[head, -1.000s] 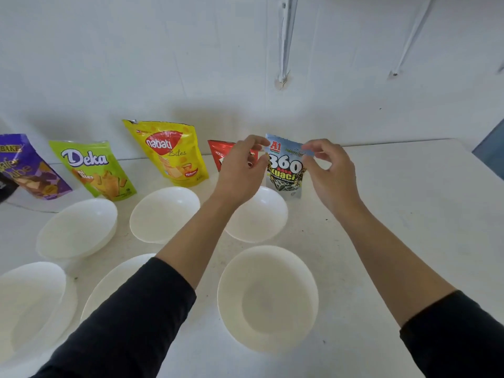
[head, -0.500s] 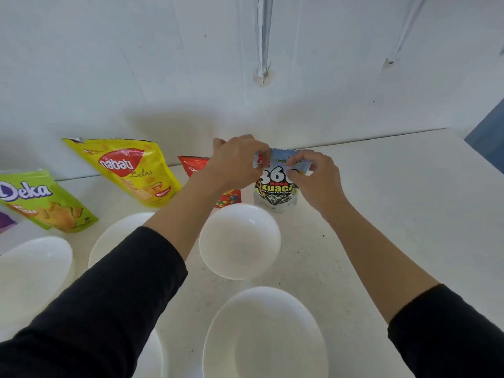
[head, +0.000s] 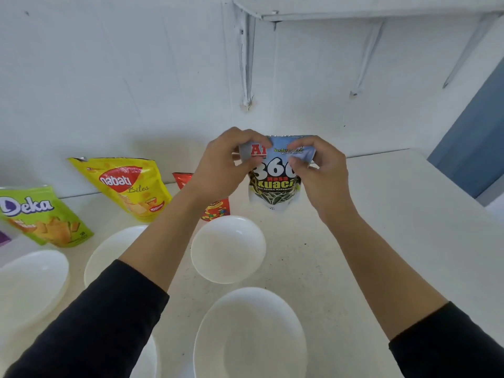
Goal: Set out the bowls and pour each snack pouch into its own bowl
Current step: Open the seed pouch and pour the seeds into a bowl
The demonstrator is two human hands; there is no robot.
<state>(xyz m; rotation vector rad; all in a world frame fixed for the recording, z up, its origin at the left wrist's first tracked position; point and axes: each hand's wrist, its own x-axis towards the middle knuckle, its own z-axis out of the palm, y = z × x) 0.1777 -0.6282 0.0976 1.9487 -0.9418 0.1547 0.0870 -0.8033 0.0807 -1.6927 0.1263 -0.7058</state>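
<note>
We hold the seed pouch [head: 275, 181] upright above the far bowl [head: 228, 249], left hand [head: 223, 166] and right hand [head: 321, 170] each pinching its top edge. Light, crinkly, slick film; best gripped at the seal.

both hands pinch the seed pouch [head: 274, 186] top, seemingly unopened.
</note>
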